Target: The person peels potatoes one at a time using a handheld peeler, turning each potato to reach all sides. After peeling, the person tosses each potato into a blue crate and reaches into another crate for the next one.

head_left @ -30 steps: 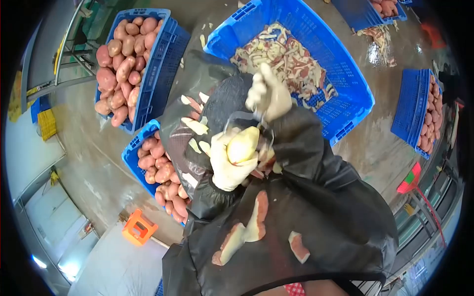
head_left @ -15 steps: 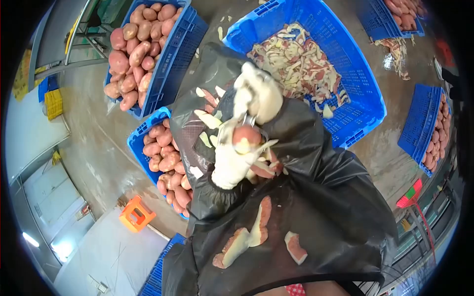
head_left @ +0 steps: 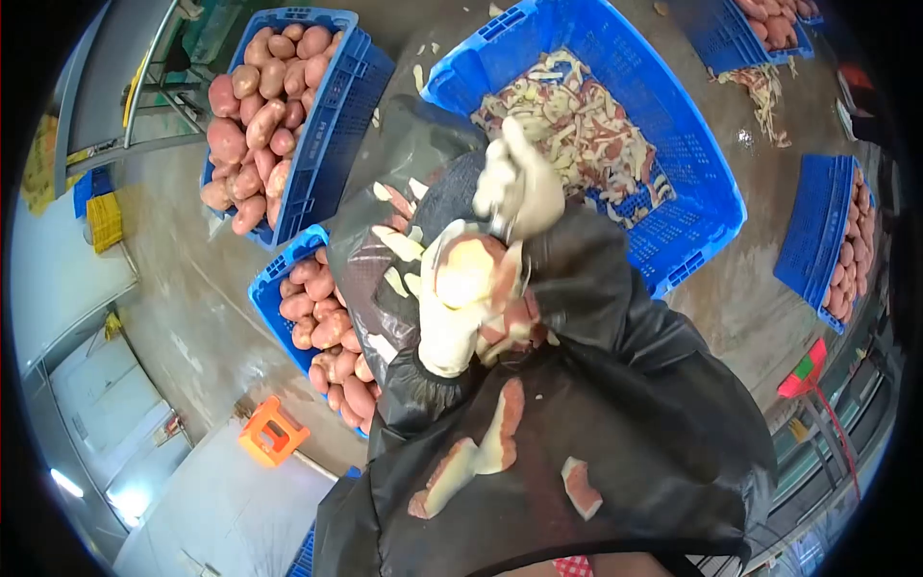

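My left hand (head_left: 447, 332), in a whitish glove, is closed around a partly peeled potato (head_left: 468, 269) above my lap. A broad pale face of the potato shows, with red skin left near its edge. Just beyond it, my right hand (head_left: 527, 192), gloved too, is closed on a peeler whose metal part (head_left: 500, 227) shows below the fingers, close to the potato. Its handle is hidden in the fist. Peel strips (head_left: 510, 327) hang and gather beside the left hand. More peelings (head_left: 495, 433) lie on the black apron (head_left: 625, 433).
A large blue crate (head_left: 707, 183) ahead holds a heap of peelings (head_left: 586, 125). Blue crates of red potatoes stand at left (head_left: 332, 125), nearer left (head_left: 279, 313) and right (head_left: 803, 231). An orange stool (head_left: 272, 433) is at lower left. Peelings (head_left: 764, 91) lie on the wet floor at upper right.
The potato has turned and shows a larger pale face toward me. My right hand has shifted slightly right with the peeler.
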{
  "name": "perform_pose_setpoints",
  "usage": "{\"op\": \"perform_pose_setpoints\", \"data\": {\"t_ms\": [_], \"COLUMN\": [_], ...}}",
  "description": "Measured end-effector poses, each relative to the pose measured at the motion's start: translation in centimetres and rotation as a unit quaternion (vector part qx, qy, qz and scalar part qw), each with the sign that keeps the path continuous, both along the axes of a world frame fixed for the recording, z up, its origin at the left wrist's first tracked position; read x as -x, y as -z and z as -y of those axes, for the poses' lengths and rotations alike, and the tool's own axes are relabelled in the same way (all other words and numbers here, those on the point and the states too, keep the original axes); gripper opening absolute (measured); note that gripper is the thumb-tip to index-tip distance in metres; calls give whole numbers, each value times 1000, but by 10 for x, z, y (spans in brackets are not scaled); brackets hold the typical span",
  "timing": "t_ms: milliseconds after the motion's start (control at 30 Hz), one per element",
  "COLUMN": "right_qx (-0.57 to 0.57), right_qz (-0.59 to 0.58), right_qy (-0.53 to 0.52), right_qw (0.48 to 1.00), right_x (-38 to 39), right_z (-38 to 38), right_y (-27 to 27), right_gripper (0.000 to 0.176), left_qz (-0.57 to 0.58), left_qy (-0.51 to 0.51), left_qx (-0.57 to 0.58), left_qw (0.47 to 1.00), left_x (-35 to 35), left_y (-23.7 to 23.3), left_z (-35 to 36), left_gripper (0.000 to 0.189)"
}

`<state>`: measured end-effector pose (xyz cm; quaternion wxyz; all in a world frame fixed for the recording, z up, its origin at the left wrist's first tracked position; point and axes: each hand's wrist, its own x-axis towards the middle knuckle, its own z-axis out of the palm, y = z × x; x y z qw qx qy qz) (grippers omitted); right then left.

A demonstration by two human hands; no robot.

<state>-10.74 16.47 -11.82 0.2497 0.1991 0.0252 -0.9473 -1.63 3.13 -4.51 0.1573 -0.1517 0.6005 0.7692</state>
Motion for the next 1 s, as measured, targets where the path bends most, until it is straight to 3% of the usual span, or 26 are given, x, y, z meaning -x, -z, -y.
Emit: {"op": "perform_pose_setpoints", "data": {"t_ms": [33, 67, 133, 167, 200, 267, 300, 333, 367, 400, 433, 467, 533, 567, 600, 667, 700, 733, 800, 867, 933, 967, 1000], "right_qx": [-184, -184, -44, 157, -156, -129, -197, -150, 24, 197, -108, -83, -144, -45, 234, -34, -201, -155, 28, 104, 83, 89, 89], "right_qz": [39, 36, 18, -112, -63, 62, 59, 61, -36, -127, -39, 89, 90, -51, -101, 22, 76, 50, -35, -138, -54, 2, 4], "right_qy": [83, 83, 83, 47, 45, 93, 143, 128, 76, 19, 63, 57, 175, 166, 109, 50, 122, 175, 146, 84, 80, 84, 87], "right_qw": [979, 979, 995, 980, 985, 985, 968, 978, 996, 972, 991, 991, 970, 984, 961, 998, 969, 971, 988, 981, 992, 992, 992], "right_x": [15, 14, 11, -5, -11, 17, 27, 20, 6, -8, -9, 10, 27, 13, 0, 3, 20, 30, 17, -6, -12, -10, -10], "right_z": [-7, -12, -24, -6, 4, -10, -18, -29, -21, -8, 3, -10, -26, -25, -9, -5, -11, -24, -33, -15, 2, 2, 3], "right_y": [9, 9, 7, 9, -25, 19, 19, 16, 12, 8, -15, -3, 35, 30, 10, -5, 3, 46, 10, -19, -23, -24, -27], "right_gripper": [36, 36, 40, 40, 39, 37, 36, 36, 37, 37, 39, 43, 34, 34, 33, 44, 39, 32, 37, 41, 44, 41, 41], "left_qz": [53, 50, -18, 5, 11, 78, 30, 27, 41, 58, 89, 89, 105, 70, 73, 165, 174, 169, 77, 64, 88, 83, 45], "left_qy": [-52, -52, -14, -29, -32, -93, -88, -87, -89, -95, -87, -86, -123, -129, -133, -100, -50, -48, -58, -77, -46, -12, 102], "left_qx": [-96, -95, -92, -124, -121, -207, -199, -197, -232, -268, -291, -290, -367, -349, -351, -442, -494, -494, -416, -316, -352, -285, -215], "left_qw": [993, 993, 995, 992, 992, 971, 976, 976, 968, 957, 949, 949, 916, 925, 924, 876, 850, 851, 904, 944, 931, 955, 970], "left_x": [-4, -4, 2, -1, -3, 0, -2, -1, 0, -4, -9, -10, -7, -5, -6, -12, 1, 0, -6, -4, -4, -5, -5], "left_y": [12, 12, 13, 16, 10, 0, 9, 14, 17, 20, 22, 21, 22, 24, 25, 21, -8, -4, 13, 3, 4, 3, 4], "left_z": [3, 4, 4, 6, 4, -1, 3, 8, 9, 10, 15, 15, 15, 10, 11, 19, 10, 12, 15, 7, 9, 11, 19], "left_gripper": [83, 83, 82, 81, 81, 83, 82, 82, 82, 81, 80, 80, 80, 79, 79, 76, 72, 72, 70, 77, 79, 84, 93]}}
